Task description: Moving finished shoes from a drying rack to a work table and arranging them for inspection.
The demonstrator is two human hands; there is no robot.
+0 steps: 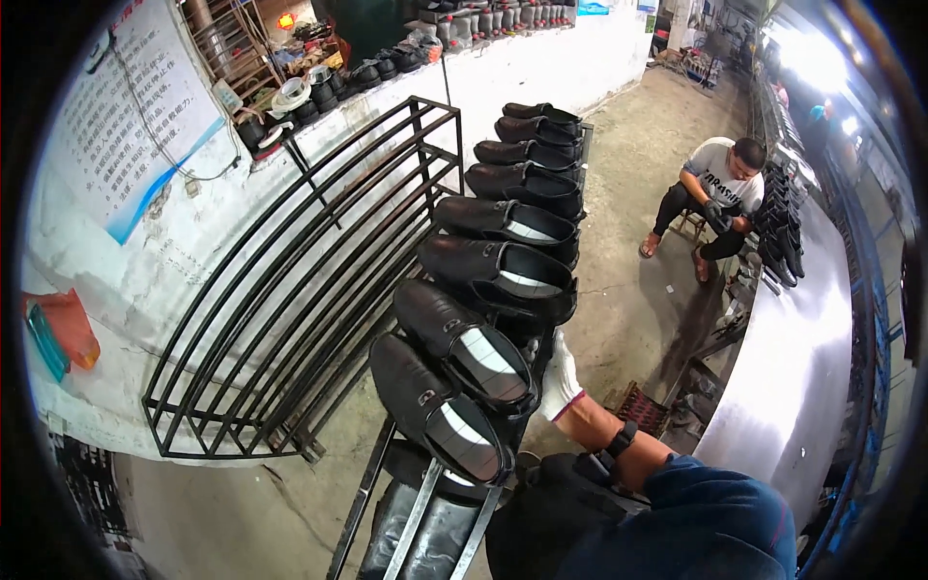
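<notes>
My right hand (pixel 560 383), in a white knitted glove with a dark watch at the wrist, reaches along the right side of a metal shoe rack. It is beside the near shoes; its fingers are mostly hidden against the rack, so their grip cannot be made out. A long row of black slip-on leather shoes (pixel 416 391) with pale insoles stands on the rack's top tier, running away from me. More dark shoes (pixel 425 527) lie on a lower tier behind the metal bars (pixel 411 527). My left hand is out of the picture.
An unloaded black metal rack (pixel 319 261) stands left, along the white wall. On the right, a seated co-worker (pixel 720 188) in dark gloves works beside a long metal-topped bench (pixel 783 367) with black shoes (pixel 781 232). A ledge (pixel 387 92) at the back carries footwear and clutter.
</notes>
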